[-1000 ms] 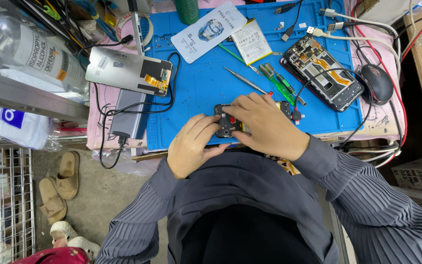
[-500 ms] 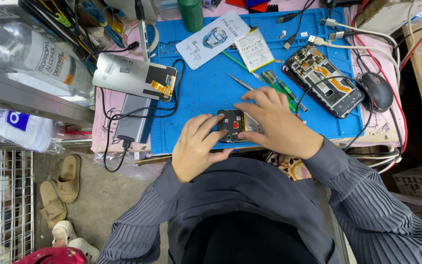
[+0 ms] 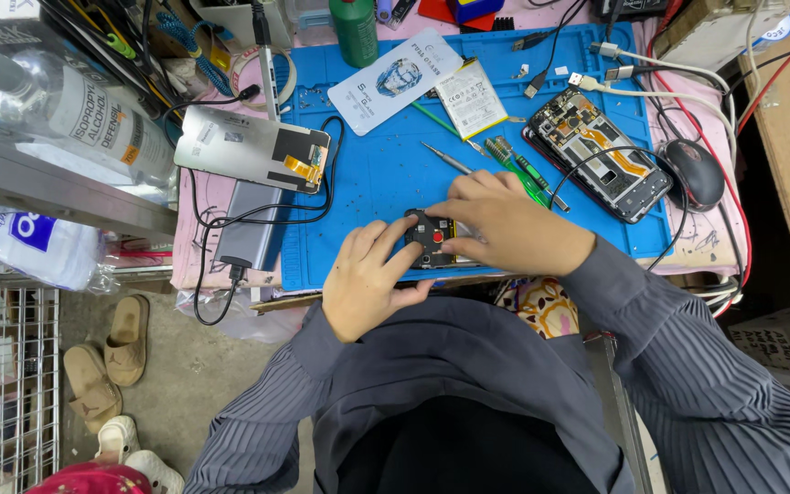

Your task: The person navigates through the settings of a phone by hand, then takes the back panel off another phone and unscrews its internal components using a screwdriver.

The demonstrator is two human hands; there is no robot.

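At the near edge of the blue mat [image 3: 368, 174], both hands meet on a small dark phone part [image 3: 430, 238] with a red dot on it. Left hand [image 3: 368, 279] comes up from below, its fingers closed on the part's left and lower side, thumb at the bottom edge. Right hand [image 3: 514, 224] lies over the part's right half, its grip pressed down on it; what the fingertips do underneath cannot be told. The part sits flat on the mat, just in front of the person's chest.

Just beyond the right hand lie a thin metal tool [image 3: 445, 158] and green-handled screwdrivers [image 3: 518, 174], close together on the mat. Farther right an opened phone [image 3: 601, 155], its insides showing, lies slantwise, with a black mouse [image 3: 695, 172] beside it off the mat's edge. Toward the back of the mat are a white card [image 3: 395, 78], a flat battery [image 3: 470, 96] and a green bottle [image 3: 355, 29]. Left of the mat, a screen panel [image 3: 249, 146] with an orange flex rests on the pink-covered counter [image 3: 196, 206], a grey slab [image 3: 249, 238] with a black cable just below it. A clear bottle [image 3: 75, 105] lies on a metal shelf at far left. Sandals [image 3: 107, 352] sit on the floor below.
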